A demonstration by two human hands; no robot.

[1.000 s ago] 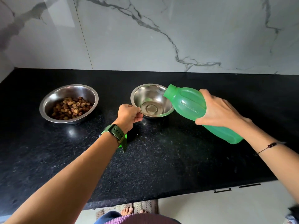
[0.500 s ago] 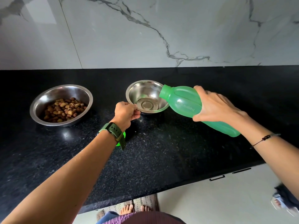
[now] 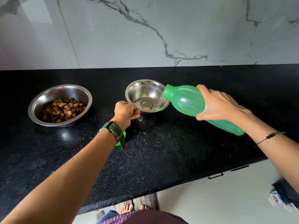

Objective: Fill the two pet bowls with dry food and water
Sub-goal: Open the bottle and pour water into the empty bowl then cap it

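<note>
Two steel bowls stand on the black counter. The left bowl holds brown dry food. The right bowl has a thin stream of water running into it and a little water at its bottom. My left hand pinches this bowl's near rim. My right hand grips a green plastic bottle, tilted with its open mouth over the bowl's right edge.
The bottle's green cap lies on the counter, mostly hidden under my left wrist. A marble wall rises behind the counter. Below the counter's front edge are white cabinet fronts, my feet on a mat, and another person's foot at the far right.
The bottle's mouth has tipped lower over the right bowl's edge and water now runs out of it. My left hand keeps its hold on the rim.
</note>
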